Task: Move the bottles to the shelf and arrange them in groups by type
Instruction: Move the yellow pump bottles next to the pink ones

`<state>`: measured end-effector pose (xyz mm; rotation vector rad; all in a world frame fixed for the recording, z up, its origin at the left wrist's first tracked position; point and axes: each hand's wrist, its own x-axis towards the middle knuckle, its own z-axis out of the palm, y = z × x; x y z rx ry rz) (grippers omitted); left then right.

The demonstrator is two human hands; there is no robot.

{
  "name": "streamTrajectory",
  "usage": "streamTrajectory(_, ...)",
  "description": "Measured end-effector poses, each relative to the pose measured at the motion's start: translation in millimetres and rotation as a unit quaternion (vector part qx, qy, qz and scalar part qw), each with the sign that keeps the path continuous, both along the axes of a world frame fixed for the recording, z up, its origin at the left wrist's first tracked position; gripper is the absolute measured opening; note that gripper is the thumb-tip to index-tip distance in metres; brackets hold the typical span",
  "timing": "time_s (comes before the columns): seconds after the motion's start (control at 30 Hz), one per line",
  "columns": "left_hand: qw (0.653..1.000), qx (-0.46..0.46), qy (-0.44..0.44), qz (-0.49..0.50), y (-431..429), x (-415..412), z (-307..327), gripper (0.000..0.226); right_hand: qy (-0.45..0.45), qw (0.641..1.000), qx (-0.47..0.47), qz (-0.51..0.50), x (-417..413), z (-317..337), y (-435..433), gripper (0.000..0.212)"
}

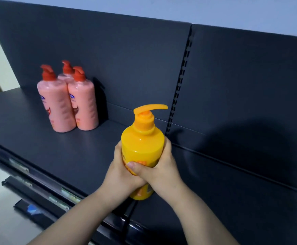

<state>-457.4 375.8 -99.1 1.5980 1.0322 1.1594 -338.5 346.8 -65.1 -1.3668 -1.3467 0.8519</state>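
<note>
A yellow pump bottle (143, 144) stands upright near the front edge of the dark shelf (38, 138), its orange spout pointing right. Both hands wrap around its lower body: my left hand (122, 174) grips it from the left, and my right hand (159, 169) grips it from the right with the thumb across the front label. Three pink bottles with red pump caps (68, 101) stand close together at the back left of the same shelf, next to the back panel.
The shelf's dark back panel (126, 59) rises behind, with a slotted upright post (181, 80) right of the yellow bottle. A second shelf section (250, 191) continues to the right. Lower shelf edges with price-tag strips (43, 190) show at bottom left.
</note>
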Motion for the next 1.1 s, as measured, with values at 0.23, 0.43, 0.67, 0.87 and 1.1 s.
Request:
streamTrajectory(0.23, 0.997, -0.005, 0.026, -0.067, 64.3, -53.9, -4.9, 0.087, 0.017, 0.998, 0.011, -0.057, -58.8, -10.0, 49.3, 0.084)
streamTrajectory(0.43, 0.984, -0.004, 0.015, -0.180, 119.1, -58.9, -15.4, 0.073, 0.067, 0.989, 0.004, -0.130, -78.8, -18.6, 75.9, 0.087)
streamTrajectory(0.67, 0.973, -0.020, 0.012, -0.230, 169.4, -51.4, -18.9, 0.101, 0.060, 0.973, 0.022, -0.220, -84.2, -19.5, 114.5, 0.087)
streamTrajectory(0.87, 0.967, -0.020, -0.017, -0.254, 208.5, -38.7, -23.7, 0.094, 0.053, 0.971, 0.018, -0.233, -74.5, -17.4, 151.5, 0.092)
streamTrajectory(1.1, 0.960, -0.035, -0.027, -0.276, 240.1, -25.6, -23.2, 0.095, 0.050, 0.968, 0.022, -0.245, -63.6, -22.3, 183.2, 0.090)
